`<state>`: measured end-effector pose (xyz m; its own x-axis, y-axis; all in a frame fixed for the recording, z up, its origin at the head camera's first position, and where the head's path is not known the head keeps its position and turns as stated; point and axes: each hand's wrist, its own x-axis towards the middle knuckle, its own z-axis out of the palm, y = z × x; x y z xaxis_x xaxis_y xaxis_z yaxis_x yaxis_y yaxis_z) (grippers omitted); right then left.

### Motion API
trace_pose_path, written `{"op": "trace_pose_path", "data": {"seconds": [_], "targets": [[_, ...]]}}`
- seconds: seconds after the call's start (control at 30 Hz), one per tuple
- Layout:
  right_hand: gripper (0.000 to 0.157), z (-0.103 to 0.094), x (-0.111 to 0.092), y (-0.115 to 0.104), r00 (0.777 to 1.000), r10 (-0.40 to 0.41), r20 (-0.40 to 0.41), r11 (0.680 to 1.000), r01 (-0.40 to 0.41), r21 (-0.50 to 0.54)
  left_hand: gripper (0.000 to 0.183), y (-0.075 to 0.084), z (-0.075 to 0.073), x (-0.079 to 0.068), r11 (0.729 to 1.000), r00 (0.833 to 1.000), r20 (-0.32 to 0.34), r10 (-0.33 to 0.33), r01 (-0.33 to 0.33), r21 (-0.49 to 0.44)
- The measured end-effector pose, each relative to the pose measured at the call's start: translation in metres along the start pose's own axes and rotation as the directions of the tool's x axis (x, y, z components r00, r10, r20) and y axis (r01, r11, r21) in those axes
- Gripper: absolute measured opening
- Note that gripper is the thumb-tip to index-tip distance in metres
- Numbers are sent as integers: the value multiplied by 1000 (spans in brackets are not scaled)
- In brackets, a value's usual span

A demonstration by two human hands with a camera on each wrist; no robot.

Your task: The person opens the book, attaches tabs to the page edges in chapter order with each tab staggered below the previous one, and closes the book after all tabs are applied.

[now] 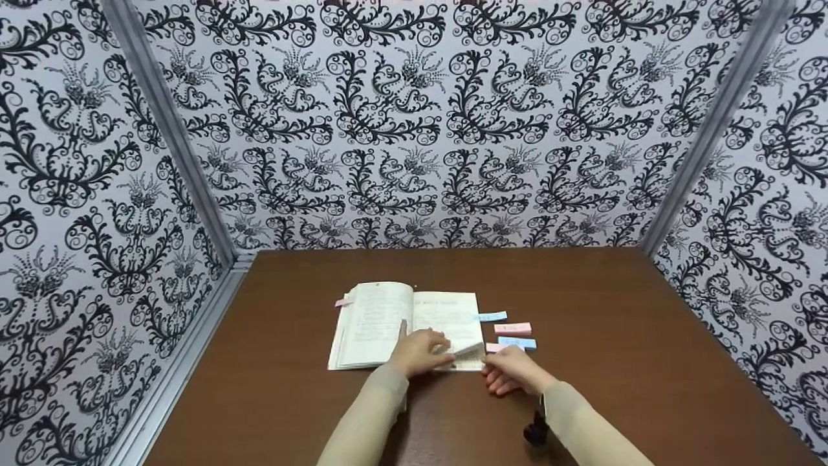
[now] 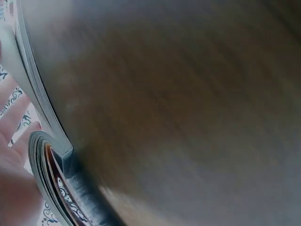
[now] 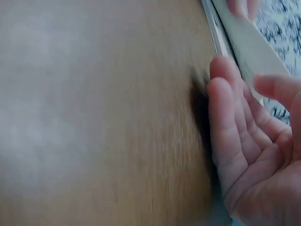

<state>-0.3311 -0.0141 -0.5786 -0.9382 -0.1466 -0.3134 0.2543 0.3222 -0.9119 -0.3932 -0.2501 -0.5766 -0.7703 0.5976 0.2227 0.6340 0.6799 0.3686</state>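
An open book (image 1: 381,323) lies on the table, with a page lifted at the lower right. My left hand (image 1: 420,351) rests across the lower middle of the book, its thumb raised along the gutter and its fingers reaching over the right page. The page edges (image 2: 40,94) show beside that hand in the left wrist view. At the book's lower right corner, my right hand (image 1: 514,371) has curled fingers, and thumb and fingers seem to pinch page edges. In the right wrist view the right hand (image 3: 263,150) has its thumb over the pale page (image 3: 249,42).
Right of the book lie a pink paper strip (image 1: 512,328) and a blue one (image 1: 517,342). Another blue strip (image 1: 491,316) sticks out from the right page, and a pink tab (image 1: 344,302) from the left. Patterned walls (image 1: 414,129) enclose the brown table (image 1: 582,291).
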Motion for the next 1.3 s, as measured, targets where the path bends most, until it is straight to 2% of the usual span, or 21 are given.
{"op": "trace_pose_path", "data": {"seconds": [0.1,0.2,0.27,0.4,0.47,0.53,0.63,0.67,0.8,0.97,1.07,1.1,1.17,1.23,1.3], "targets": [[33,6,-1,-7,996,-86,-16,996,85,-36,29,-2,0,0,1000,1000,-21,7,-7,6],[27,12,1,-13,975,-211,-63,966,199,-163,30,-2,-1,0,1000,999,-49,6,-6,9],[23,15,2,-17,950,-299,-91,921,263,-288,29,-2,-2,0,1000,997,-70,14,-13,14],[15,20,8,-17,884,-458,-95,781,348,-519,32,-2,-2,0,999,994,-106,38,-35,32],[13,23,11,-17,852,-518,-75,715,383,-585,34,-2,-3,0,998,991,-124,52,-47,41],[14,25,15,-16,827,-560,-49,663,412,-624,35,-1,-4,0,996,986,-150,74,-67,55],[20,29,20,-17,802,-597,-1,605,449,-657,39,0,-7,0,988,972,-196,129,-109,107],[22,31,22,-17,800,-600,14,591,455,-667,41,0,-8,0,983,965,-212,153,-128,129],[31,37,26,-18,797,-600,70,546,472,-692,54,-1,-11,2,953,922,-294,251,-183,241],[45,44,30,-16,796,-595,106,522,484,-703,80,-2,-13,5,910,859,-376,348,-212,357],[45,48,31,-13,795,-595,121,504,486,-714,81,-1,-16,5,864,822,-388,418,-227,450],[44,49,31,-12,794,-595,125,496,485,-720,81,0,-17,4,843,815,-379,438,-227,487],[42,49,32,-10,797,-591,127,482,476,-736,79,2,-20,3,795,814,-342,470,-222,564],[42,50,32,-9,798,-590,122,480,468,-742,78,4,-24,1,735,829,-287,479,-200,648],[42,49,33,-9,799,-591,113,491,468,-735,74,6,-28,0,669,848,-235,476,-175,723]]}}
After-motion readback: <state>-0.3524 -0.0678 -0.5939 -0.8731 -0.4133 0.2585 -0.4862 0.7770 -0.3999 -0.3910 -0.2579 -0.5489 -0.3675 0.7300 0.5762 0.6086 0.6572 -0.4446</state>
